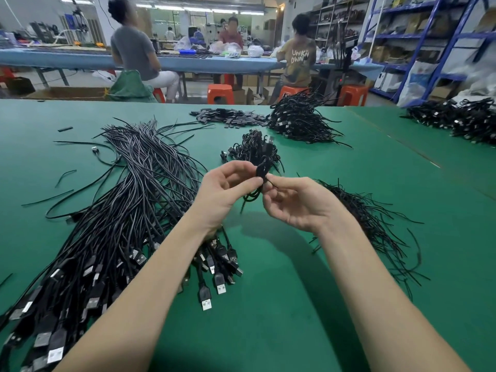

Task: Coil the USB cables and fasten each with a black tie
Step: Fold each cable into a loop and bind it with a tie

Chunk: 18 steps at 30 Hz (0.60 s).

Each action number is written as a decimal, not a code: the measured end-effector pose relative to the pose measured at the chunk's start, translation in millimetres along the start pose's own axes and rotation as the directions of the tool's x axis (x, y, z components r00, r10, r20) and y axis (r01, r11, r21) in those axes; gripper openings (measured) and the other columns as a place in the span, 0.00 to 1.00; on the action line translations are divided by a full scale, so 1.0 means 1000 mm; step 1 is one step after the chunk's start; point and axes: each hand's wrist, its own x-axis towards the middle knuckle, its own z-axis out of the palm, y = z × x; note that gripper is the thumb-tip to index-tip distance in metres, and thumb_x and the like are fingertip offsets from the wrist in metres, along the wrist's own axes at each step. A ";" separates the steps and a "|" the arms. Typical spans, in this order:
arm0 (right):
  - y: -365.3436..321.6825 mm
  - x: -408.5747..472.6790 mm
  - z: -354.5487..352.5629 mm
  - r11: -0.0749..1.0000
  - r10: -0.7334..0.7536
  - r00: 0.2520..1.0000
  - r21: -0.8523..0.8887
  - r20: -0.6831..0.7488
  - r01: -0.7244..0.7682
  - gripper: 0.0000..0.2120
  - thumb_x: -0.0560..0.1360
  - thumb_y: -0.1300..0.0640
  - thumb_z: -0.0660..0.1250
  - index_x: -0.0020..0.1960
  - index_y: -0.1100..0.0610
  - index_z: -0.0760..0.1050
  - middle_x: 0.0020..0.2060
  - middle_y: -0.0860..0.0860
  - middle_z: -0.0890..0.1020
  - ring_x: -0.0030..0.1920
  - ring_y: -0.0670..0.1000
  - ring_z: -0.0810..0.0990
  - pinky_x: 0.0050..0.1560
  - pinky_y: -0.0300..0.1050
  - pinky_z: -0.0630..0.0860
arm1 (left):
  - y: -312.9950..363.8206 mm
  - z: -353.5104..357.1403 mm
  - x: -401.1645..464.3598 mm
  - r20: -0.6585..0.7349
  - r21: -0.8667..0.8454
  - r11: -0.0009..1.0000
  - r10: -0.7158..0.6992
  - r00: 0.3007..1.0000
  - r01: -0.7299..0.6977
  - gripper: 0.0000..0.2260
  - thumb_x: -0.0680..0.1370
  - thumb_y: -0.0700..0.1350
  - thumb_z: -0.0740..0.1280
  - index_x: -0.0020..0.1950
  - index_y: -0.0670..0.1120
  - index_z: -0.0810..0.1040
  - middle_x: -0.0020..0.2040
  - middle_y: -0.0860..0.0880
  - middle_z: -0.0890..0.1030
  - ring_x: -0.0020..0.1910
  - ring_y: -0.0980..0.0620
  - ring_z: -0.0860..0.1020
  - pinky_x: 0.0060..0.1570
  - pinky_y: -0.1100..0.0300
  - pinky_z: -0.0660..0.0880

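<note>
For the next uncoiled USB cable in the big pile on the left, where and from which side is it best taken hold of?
Probably at a plug end. The pile lies with its plugs fanned out at the near edge of the table, separate and partly exposed, while the cords tangle together farther back. Come from the near side with the left hand, which is closest.

Two hands are seen, a left hand [225, 191] and a right hand [298, 202], and one coiled cable [261, 170] is held between them. One big heap of loose USB cables [128, 210] is spread on the one green table [268, 304]. One bunch of thin black ties [370, 224] is seen. Three piles of coiled cables are counted: a small one [255, 149], a bigger one [298, 119] and a far one [456, 119]. Three orange stools [220, 93] are seen.
</note>
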 end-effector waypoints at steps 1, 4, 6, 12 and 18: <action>0.002 0.000 0.001 0.987 0.057 0.997 0.145 0.050 -0.064 0.04 0.71 0.65 0.70 0.44 0.65 0.77 0.34 0.54 0.77 0.31 0.46 0.77 0.34 0.38 0.81 | 0.000 -0.002 0.000 0.002 0.018 0.999 0.034 0.999 -0.034 0.10 0.70 0.39 0.77 0.49 0.49 0.82 0.45 0.52 0.85 0.47 0.56 0.83 0.50 0.66 0.76; 0.009 0.004 0.004 0.999 -0.047 0.998 0.005 0.032 0.047 0.02 0.74 0.64 0.70 0.46 0.62 0.78 0.35 0.53 0.79 0.30 0.46 0.79 0.32 0.35 0.80 | 0.001 -0.003 0.000 -0.048 -0.122 0.988 -0.100 0.994 0.094 0.10 0.68 0.42 0.77 0.49 0.50 0.83 0.44 0.50 0.86 0.43 0.55 0.83 0.44 0.64 0.78; 0.009 0.006 0.004 0.842 -0.338 0.941 -0.442 0.019 0.311 0.04 0.80 0.64 0.67 0.50 0.57 0.79 0.41 0.51 0.82 0.32 0.46 0.81 0.35 0.39 0.82 | 0.000 -0.003 0.001 -0.060 -0.237 0.949 -0.227 0.972 0.207 0.14 0.68 0.43 0.75 0.53 0.47 0.81 0.43 0.50 0.85 0.40 0.55 0.81 0.39 0.64 0.77; 0.005 0.005 -0.011 -0.088 -0.672 0.626 -0.881 0.397 0.464 0.08 0.75 0.58 0.76 0.51 0.49 0.82 0.45 0.41 0.85 0.39 0.43 0.81 0.39 0.29 0.73 | 0.001 -0.004 0.001 -0.047 -0.301 0.896 -0.357 0.933 0.328 0.17 0.67 0.43 0.75 0.55 0.47 0.80 0.40 0.50 0.83 0.34 0.55 0.79 0.43 0.59 0.74; 0.007 0.006 -0.009 -0.026 -0.740 0.589 -0.888 0.325 0.459 0.05 0.74 0.52 0.77 0.40 0.45 0.82 0.36 0.38 0.84 0.33 0.44 0.81 0.35 0.35 0.75 | -0.003 -0.006 0.000 -0.018 -0.228 0.925 -0.317 0.948 0.305 0.10 0.71 0.41 0.73 0.52 0.48 0.81 0.43 0.51 0.84 0.39 0.56 0.80 0.41 0.63 0.76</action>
